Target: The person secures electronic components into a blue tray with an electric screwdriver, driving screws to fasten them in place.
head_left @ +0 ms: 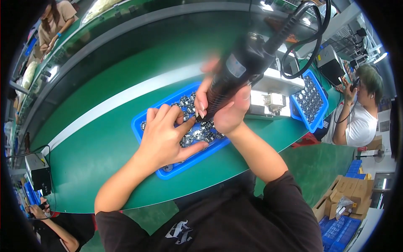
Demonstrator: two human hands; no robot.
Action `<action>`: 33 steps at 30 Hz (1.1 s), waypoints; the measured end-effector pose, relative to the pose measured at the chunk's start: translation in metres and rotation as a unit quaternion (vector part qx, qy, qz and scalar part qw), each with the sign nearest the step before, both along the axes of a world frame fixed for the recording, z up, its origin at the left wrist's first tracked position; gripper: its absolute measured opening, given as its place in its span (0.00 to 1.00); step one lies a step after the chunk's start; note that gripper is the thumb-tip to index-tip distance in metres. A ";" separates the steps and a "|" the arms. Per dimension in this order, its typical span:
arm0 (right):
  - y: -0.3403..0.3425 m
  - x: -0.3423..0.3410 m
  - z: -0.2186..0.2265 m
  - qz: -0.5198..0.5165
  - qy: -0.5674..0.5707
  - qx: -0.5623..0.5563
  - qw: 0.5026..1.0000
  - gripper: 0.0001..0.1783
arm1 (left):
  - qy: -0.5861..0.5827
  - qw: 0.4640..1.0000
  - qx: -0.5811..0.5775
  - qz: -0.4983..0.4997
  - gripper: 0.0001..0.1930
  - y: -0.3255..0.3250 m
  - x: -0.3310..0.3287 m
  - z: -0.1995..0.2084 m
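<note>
A black corded electric screwdriver (228, 77) is gripped in my right hand (231, 107), tilted with its nose down over a blue plastic tray (166, 171). Small round metallic parts (199, 135), dark and silvery, crowd that tray. My left hand (163, 134) rests over the parts, its index finger and thumb stretched apart on either side of some of them. The index fingertip lies close to the screwdriver's nose. Whether the tip touches a part is hidden by my fingers.
The tray stands on a green workbench (92, 168). Right of it are a metal fixture (275, 101) and a second blue tray (297, 110) of similar parts. A black cable (320, 40) loops above. Co-workers sit at both sides; cardboard boxes (350, 189) are at lower right.
</note>
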State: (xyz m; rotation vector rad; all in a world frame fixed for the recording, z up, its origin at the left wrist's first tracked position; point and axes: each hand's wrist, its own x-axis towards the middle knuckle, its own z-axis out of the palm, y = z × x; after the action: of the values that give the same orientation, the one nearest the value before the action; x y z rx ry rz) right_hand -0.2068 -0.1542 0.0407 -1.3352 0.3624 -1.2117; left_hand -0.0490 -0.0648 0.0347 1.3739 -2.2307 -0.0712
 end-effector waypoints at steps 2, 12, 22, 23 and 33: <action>-0.001 0.000 0.001 0.001 -0.005 0.003 1.000 0.53 | -0.002 1.000 0.007 0.001 0.28 -0.001 0.000 0.002; 0.004 0.004 -0.006 0.032 -0.039 0.017 0.999 0.53 | -0.022 1.000 0.007 0.000 0.29 0.003 -0.003 0.012; 0.018 0.005 -0.014 0.014 -0.023 -0.064 0.998 0.51 | -0.029 0.999 -0.010 -0.026 0.31 0.006 -0.012 0.015; 0.017 0.004 -0.014 0.008 -0.026 -0.069 0.997 0.51 | -0.032 0.999 -0.017 -0.024 0.31 0.005 -0.013 0.016; 0.018 -0.021 0.009 0.009 -0.074 -0.044 0.996 0.57 | -0.065 0.997 -0.029 -0.029 0.30 0.009 -0.026 0.021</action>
State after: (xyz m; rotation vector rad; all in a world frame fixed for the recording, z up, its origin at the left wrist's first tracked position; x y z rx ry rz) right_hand -0.2275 -0.1360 0.0495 -1.3128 0.1925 -1.3147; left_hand -0.0745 -0.0561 0.0562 1.3165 -2.3602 0.0631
